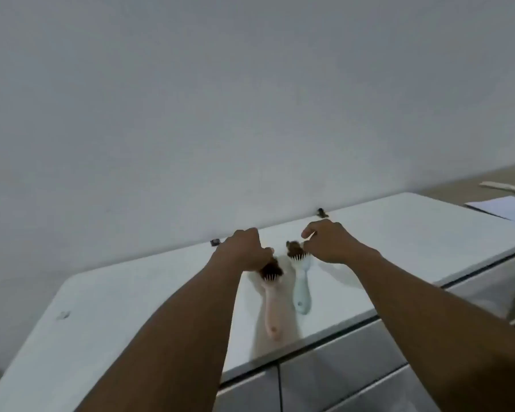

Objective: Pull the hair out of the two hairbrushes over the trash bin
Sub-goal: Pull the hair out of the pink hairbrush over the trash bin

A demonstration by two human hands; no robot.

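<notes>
Two hairbrushes lie side by side on a white cabinet top (131,307), handles toward me. The pink hairbrush (270,310) is on the left, with a clump of brown hair (272,270) in its bristles. The pale blue hairbrush (302,289) is on the right, brown hair (294,248) tangled at its head. My left hand (244,249) covers the pink brush's head with fingers curled on it. My right hand (327,240) pinches the top of the blue brush's head. No trash bin is visible.
A plain white wall rises behind the cabinet. Small dark objects (321,213) (214,242) sit at the cabinet's back edge. Grey drawer fronts (339,376) are below the front edge. Papers and a pen (509,208) lie on a surface at far right.
</notes>
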